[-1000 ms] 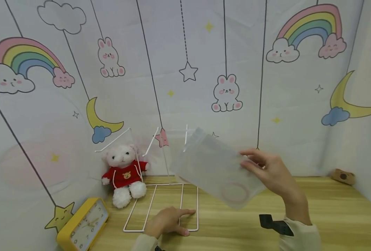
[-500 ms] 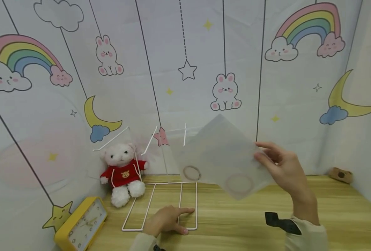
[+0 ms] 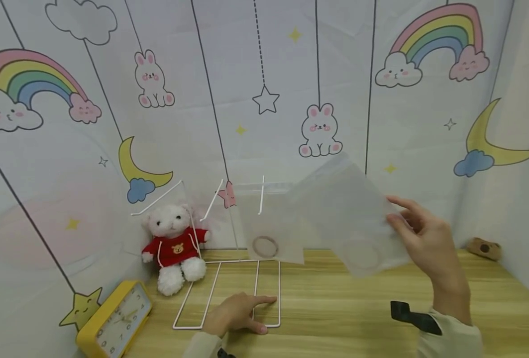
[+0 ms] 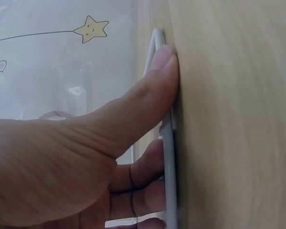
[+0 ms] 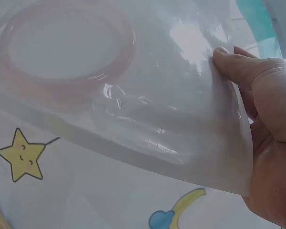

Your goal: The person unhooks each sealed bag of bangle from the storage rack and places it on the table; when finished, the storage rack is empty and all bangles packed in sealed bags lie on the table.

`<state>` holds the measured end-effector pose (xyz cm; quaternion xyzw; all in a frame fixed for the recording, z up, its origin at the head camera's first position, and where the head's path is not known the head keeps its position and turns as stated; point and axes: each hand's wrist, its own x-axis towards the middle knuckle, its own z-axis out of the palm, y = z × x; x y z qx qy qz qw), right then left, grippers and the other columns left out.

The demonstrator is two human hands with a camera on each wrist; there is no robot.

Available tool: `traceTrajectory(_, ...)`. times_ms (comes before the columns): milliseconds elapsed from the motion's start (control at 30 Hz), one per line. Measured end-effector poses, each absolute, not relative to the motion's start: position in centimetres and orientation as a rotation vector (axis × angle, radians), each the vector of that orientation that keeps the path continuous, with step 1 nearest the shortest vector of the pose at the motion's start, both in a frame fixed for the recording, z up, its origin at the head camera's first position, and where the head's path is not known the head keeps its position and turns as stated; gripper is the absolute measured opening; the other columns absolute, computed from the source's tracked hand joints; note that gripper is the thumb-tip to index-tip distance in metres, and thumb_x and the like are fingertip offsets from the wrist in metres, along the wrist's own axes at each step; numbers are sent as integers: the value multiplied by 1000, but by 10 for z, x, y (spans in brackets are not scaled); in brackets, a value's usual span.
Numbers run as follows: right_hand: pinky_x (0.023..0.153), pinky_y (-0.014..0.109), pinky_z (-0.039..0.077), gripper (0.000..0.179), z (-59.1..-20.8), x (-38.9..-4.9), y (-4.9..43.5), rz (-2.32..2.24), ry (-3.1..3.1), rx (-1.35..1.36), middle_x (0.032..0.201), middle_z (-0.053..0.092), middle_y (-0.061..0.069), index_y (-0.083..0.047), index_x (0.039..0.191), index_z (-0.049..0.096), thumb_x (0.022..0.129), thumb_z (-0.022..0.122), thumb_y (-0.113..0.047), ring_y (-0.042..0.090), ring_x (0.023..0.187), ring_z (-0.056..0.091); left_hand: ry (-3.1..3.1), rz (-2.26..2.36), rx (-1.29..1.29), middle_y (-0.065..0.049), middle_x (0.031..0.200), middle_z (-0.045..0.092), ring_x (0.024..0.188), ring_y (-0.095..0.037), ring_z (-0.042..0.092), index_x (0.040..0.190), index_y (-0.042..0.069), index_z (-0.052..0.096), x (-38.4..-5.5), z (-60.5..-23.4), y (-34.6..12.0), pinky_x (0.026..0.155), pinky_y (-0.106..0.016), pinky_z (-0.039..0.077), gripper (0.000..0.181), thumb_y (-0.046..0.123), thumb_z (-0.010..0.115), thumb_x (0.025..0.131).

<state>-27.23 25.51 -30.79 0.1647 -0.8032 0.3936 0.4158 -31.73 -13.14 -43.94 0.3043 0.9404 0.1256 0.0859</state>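
Note:
In the head view my right hand (image 3: 430, 241) pinches the right edge of a frosted plastic bag (image 3: 349, 209), held tilted in the air. A pale pink ring (image 5: 66, 78) shows inside it in the right wrist view. Left of it, a second clear bag (image 3: 286, 238) with a brownish ring (image 3: 265, 246) in it hangs at the right prong (image 3: 262, 195) of a white wire rack (image 3: 279, 298). My left hand (image 3: 239, 313) rests on the rack's base with index finger and thumb stretched out. Close up, the thumb (image 4: 155, 86) lies along the base wire (image 4: 168, 167).
A white teddy bear (image 3: 176, 248) in a red hoodie sits behind the rack's left side. A yellow alarm clock (image 3: 114, 318) stands at front left. At the far right lies a small brown bear-faced object (image 3: 483, 248). A printed cloth (image 3: 268, 54) backs the wooden table (image 3: 336, 318).
My right hand has moved right, drawing its bag away from the rack and turning it more upright. The second bag and its ring have come into view. My left hand stays on the base.

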Motion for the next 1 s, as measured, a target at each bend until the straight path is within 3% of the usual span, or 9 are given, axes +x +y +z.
traceTrajectory(167,43,20,35,38,-311,-276,259,930,-2045,385,78,66,9,-13,132,66,95,68,-4,6,50,44,2811,382,904,-14,126,67,113,-29,62,142,26,58,-317,-440,-132,95,-43,50,72,39,84,76)
traceTrajectory(400,47,20,36,35,-319,-284,266,856,-2122,364,79,66,8,-12,131,66,96,67,-7,8,57,46,2812,380,908,-14,124,68,110,-26,63,142,27,58,-317,-441,-132,94,-41,51,71,39,84,76)
traceTrajectory(600,41,25,30,33,-332,-297,268,867,-2203,419,75,64,5,-10,129,65,97,66,-8,5,47,32,2807,383,913,-12,125,67,110,-23,63,142,26,58,-316,-439,-131,94,-41,50,71,39,84,77)
traceTrajectory(767,47,26,36,32,-340,-309,265,877,-2297,417,78,67,6,-9,129,64,97,66,-8,9,53,42,2809,374,900,-12,126,67,111,-24,62,142,28,57,-317,-439,-131,94,-42,50,71,40,83,77)
traceTrajectory(1000,61,34,47,32,-348,-321,257,900,-2447,390,87,70,9,-7,130,63,98,64,-9,24,78,62,2809,374,910,-12,125,67,109,-21,62,142,28,58,-319,-441,-133,95,-40,50,72,40,83,76)
